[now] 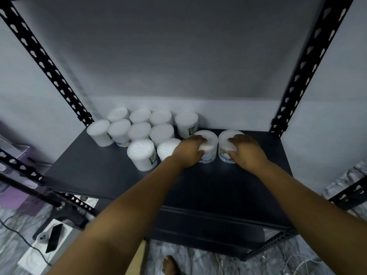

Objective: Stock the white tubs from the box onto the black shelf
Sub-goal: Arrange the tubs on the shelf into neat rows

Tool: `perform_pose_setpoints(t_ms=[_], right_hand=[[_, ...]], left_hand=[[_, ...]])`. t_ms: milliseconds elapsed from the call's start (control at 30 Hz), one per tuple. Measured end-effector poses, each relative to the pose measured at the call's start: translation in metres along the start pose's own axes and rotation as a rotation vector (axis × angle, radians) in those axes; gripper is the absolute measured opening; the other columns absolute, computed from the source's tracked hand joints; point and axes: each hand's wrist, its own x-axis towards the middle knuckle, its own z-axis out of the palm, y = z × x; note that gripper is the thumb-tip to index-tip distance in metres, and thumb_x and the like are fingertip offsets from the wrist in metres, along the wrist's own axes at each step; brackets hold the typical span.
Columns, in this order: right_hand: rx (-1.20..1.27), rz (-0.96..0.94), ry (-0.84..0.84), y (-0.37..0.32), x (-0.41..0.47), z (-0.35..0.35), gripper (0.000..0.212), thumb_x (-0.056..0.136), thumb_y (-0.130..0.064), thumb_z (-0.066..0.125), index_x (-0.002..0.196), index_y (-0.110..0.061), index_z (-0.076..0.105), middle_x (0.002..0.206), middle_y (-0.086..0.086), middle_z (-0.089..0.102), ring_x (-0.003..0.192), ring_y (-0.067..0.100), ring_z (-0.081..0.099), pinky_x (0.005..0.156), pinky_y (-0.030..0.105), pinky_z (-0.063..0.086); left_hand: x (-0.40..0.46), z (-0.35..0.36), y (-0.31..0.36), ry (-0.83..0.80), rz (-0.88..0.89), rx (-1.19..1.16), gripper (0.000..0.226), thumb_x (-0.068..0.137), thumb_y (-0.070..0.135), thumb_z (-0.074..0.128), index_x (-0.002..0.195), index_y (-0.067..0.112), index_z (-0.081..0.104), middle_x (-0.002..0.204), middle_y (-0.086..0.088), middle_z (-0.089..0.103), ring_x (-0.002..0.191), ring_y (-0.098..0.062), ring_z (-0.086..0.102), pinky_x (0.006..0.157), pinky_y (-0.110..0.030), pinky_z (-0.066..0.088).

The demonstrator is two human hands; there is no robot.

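Holding two white tubs on the black shelf (119,175), we grip one in each hand. Our left hand (187,151) wraps the left tub (208,143), our right hand (246,151) the right tub (226,139), beside the other tubs (139,132).

— What sort of place is this?

— It looks like a room in a home used for storage rather than a proper shop. A black metal shelf unit with slotted, perforated uprights (41,56) stands against a plain pale grey wall (178,46), and identical white cylindrical tubs with small printed labels (142,153) stand grouped on its dark flat shelf board (99,171).

— What makes it a home?

— The floor is grey-and-white marble-patterned tile (198,257), a bare foot (169,265) stands on it, and a dark phone (54,238) lies on a white box low at the left, with a thin black cable (17,235) trailing beside it across the floor.
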Motion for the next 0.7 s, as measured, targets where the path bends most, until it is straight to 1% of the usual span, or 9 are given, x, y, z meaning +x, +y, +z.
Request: perform_pose_setpoints(t_ms=[67,100,200,267,367,467,567,600,700], right_hand=[[0.02,0.008,-0.014,0.0,-0.002,-0.002,0.051,0.088,-0.03,0.06,0.133,-0.01,0.051,0.138,0.014,0.047,0.124,0.034,0.042,0.104,0.04,0.036],[0.049,0.019,-0.013,0.0,-0.003,-0.003,0.053,0.087,-0.031,0.061,0.134,-0.01,0.05,0.142,0.014,0.043,0.126,0.034,0.04,0.106,0.039,0.035],[0.139,0.058,-0.015,-0.001,-0.004,-0.006,0.061,0.086,-0.029,0.061,0.141,-0.012,0.041,0.153,0.01,0.027,0.137,0.03,0.027,0.113,0.035,0.025],[0.169,0.065,-0.057,-0.002,-0.005,-0.006,0.064,0.086,-0.027,0.059,0.144,-0.012,0.037,0.155,0.008,0.024,0.141,0.027,0.021,0.115,0.033,0.019],[0.182,0.05,-0.079,-0.001,-0.01,-0.004,0.059,0.089,-0.028,0.056,0.143,-0.012,0.038,0.153,0.008,0.029,0.141,0.027,0.024,0.115,0.032,0.019],[0.153,0.038,-0.044,0.002,-0.017,-0.006,0.053,0.091,-0.03,0.057,0.139,-0.013,0.045,0.148,0.009,0.039,0.135,0.029,0.032,0.112,0.034,0.024],[0.158,0.047,-0.031,0.001,-0.022,-0.008,0.049,0.09,-0.031,0.059,0.133,-0.01,0.051,0.14,0.012,0.048,0.129,0.033,0.038,0.108,0.038,0.031],[0.179,0.062,-0.018,0.001,-0.023,-0.009,0.047,0.09,-0.03,0.058,0.133,-0.009,0.052,0.14,0.012,0.048,0.129,0.033,0.038,0.108,0.039,0.031],[0.24,0.097,0.02,0.001,-0.024,-0.01,0.045,0.094,-0.023,0.051,0.137,-0.01,0.046,0.148,0.009,0.038,0.136,0.028,0.03,0.114,0.037,0.025]], left_hand=[[-0.002,0.001,0.0,-0.001,-0.004,0.001,0.05,0.091,0.023,0.059,0.138,0.015,0.045,0.147,-0.007,0.041,0.136,-0.024,0.035,0.112,-0.037,0.027],[-0.002,0.002,0.001,0.009,-0.004,0.019,0.052,0.09,0.025,0.06,0.139,0.016,0.044,0.148,-0.007,0.04,0.137,-0.024,0.034,0.113,-0.037,0.027],[-0.005,0.005,0.003,0.076,-0.003,0.136,0.06,0.087,0.033,0.061,0.141,0.018,0.041,0.15,-0.008,0.036,0.138,-0.025,0.032,0.113,-0.038,0.024],[-0.006,0.007,0.004,0.082,-0.007,0.176,0.059,0.088,0.035,0.059,0.141,0.018,0.04,0.149,-0.008,0.037,0.137,-0.025,0.033,0.112,-0.037,0.023],[-0.007,0.009,0.004,0.056,-0.011,0.151,0.054,0.091,0.032,0.057,0.141,0.018,0.041,0.149,-0.008,0.038,0.137,-0.025,0.033,0.113,-0.037,0.023],[-0.01,0.007,0.003,0.043,0.016,0.102,0.052,0.092,0.029,0.056,0.14,0.017,0.043,0.15,-0.009,0.037,0.137,-0.027,0.033,0.114,-0.038,0.024],[-0.015,0.006,0.004,0.027,0.047,0.088,0.052,0.092,0.028,0.057,0.14,0.016,0.043,0.15,-0.009,0.036,0.137,-0.026,0.033,0.114,-0.035,0.022],[-0.016,0.006,0.004,0.034,0.055,0.092,0.053,0.092,0.029,0.058,0.141,0.016,0.042,0.15,-0.009,0.037,0.137,-0.026,0.033,0.114,-0.035,0.022],[-0.018,0.008,0.003,0.068,0.04,0.134,0.06,0.089,0.032,0.061,0.142,0.016,0.039,0.15,-0.009,0.036,0.138,-0.026,0.032,0.115,-0.037,0.022]])
